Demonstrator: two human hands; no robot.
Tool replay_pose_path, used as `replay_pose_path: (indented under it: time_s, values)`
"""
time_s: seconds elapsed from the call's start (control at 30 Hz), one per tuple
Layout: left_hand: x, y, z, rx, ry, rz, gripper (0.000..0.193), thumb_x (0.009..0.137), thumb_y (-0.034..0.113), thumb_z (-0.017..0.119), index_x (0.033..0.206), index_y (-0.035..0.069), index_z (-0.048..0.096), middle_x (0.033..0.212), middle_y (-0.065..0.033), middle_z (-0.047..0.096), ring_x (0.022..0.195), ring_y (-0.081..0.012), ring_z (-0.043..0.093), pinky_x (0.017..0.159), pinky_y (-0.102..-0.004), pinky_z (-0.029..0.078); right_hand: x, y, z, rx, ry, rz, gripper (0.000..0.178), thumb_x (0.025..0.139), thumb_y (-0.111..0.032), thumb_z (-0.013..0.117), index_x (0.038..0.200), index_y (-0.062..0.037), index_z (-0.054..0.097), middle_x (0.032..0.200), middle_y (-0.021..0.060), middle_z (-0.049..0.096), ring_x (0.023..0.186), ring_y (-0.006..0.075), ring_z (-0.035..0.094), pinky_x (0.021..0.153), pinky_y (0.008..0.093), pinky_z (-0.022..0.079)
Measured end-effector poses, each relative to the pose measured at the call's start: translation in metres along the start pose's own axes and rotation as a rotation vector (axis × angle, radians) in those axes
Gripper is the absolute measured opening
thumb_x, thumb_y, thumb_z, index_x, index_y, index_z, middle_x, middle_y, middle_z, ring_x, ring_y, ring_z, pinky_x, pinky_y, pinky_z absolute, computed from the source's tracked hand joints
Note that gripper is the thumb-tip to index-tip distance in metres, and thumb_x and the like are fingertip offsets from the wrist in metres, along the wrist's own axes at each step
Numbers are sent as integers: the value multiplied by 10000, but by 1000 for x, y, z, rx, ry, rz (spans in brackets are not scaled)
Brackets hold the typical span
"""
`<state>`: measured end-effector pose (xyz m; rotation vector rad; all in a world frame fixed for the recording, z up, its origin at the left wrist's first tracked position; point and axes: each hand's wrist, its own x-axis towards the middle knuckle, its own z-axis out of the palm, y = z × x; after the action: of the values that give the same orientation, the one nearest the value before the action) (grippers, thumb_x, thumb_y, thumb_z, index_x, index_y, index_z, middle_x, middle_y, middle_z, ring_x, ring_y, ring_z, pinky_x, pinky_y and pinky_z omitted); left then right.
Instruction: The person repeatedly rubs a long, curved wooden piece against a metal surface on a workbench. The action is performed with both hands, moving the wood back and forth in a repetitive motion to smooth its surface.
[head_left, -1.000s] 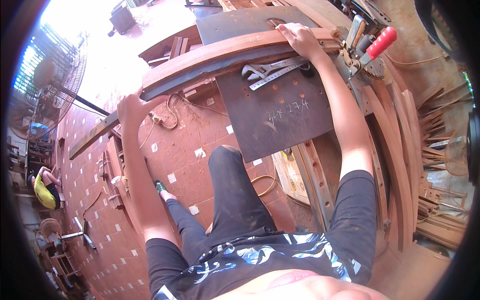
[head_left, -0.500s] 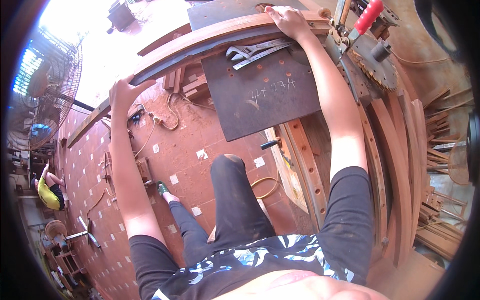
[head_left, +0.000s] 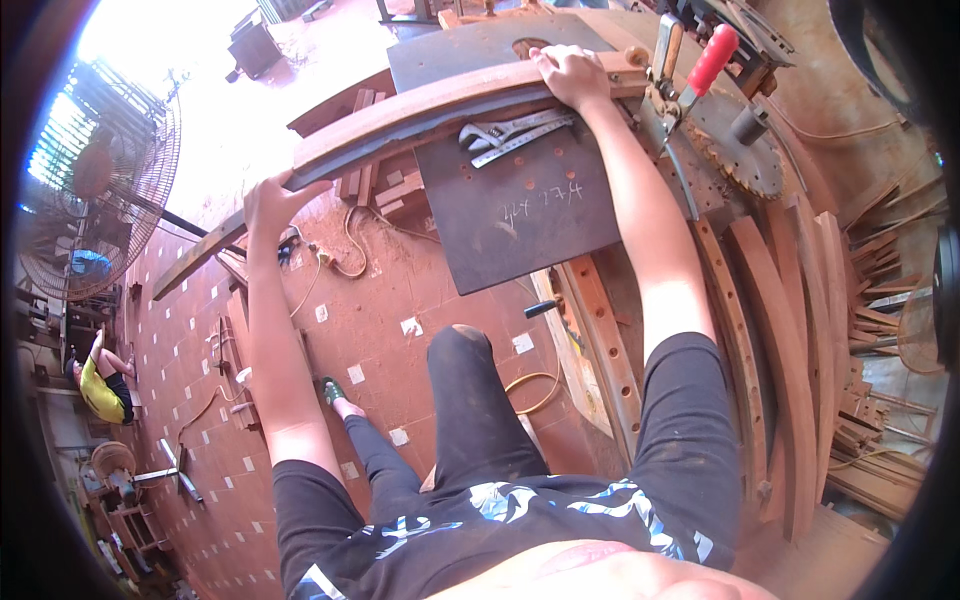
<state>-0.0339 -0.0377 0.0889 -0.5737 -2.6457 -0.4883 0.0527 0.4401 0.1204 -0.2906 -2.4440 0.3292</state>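
A long, slightly curved wooden strip lies across the dark machine table, sloping from upper right down to the left. At its left end my left hand is closed round the wood, thumb reaching to the right beneath it. My right hand grips over the strip near its right end, fingers curled across its top. Just nearer than the strip, an adjustable wrench and a metal ruler rest on the dark table. To the right of my right hand stands a toggle clamp with a red handle.
A toothed circular saw blade sits right of the clamp. Curved wooden boards lean together at the right. Cables lie on the tiled floor. At the far left are a large fan and a person in yellow.
The whole view has shifted, so the strip, table and clamp appear lower in the picture. Both hands keep their hold on the strip, with no clear movement along it.
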Motion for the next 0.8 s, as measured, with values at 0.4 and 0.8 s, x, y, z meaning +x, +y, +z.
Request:
replay_pose_path:
  time_s: [0.4, 0.8]
  values:
    - [0, 8, -1, 23, 41, 50, 893, 576, 876, 753, 799, 12, 761, 609, -124, 670, 567, -261, 659, 599, -372, 521, 1, 6, 3, 36, 17, 64, 493, 999, -526, 517, 1163, -127, 756, 1213, 178, 707, 1176, 368, 631, 1054, 449, 459]
    - [2, 10, -1, 78, -51, 3, 923, 569, 898, 727, 806, 6, 739, 640, -149, 683, 628, -293, 702, 629, -395, 553, 7, 20, 18, 91, -92, -60, 392, 993, -424, 550, 1139, -134, 770, 1246, 88, 719, 1259, 278, 600, 1096, 408, 434]
